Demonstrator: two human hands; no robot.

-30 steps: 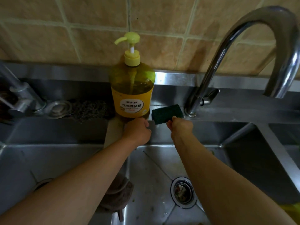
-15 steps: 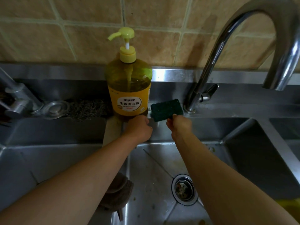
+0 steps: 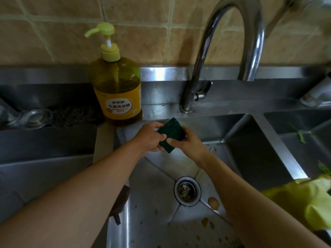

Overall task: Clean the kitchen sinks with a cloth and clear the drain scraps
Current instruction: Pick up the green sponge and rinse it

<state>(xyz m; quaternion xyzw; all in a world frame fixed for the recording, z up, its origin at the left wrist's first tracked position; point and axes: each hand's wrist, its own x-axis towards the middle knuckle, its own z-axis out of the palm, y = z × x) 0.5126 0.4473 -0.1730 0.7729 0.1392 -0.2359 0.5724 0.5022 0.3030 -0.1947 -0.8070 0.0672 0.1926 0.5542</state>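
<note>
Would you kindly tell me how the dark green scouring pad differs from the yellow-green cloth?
The dark green scouring pad is held up between the left hand and right hand; the yellow-green cloth lies untouched at the right. The pad is flat and stiff-looking, the cloth crumpled. The pad is much darker. Both are cleaning tools.

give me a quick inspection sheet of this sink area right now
surface: middle sink of steel, its floor speckled with food scraps; drain strainer in place.
job's things: dark green scouring pad held above the middle sink; dish soap bottle upright on the back ledge.
clutter: steel wool and a metal drain plug on the left ledge; brown cloth on the divider; yellow-green glove on the right rim; green leaf scraps in the right sink.
grippers: left hand and right hand both hold the pad.
cables: nothing seen.
surroundings: tiled wall, curved faucet, no water seen running.
</note>
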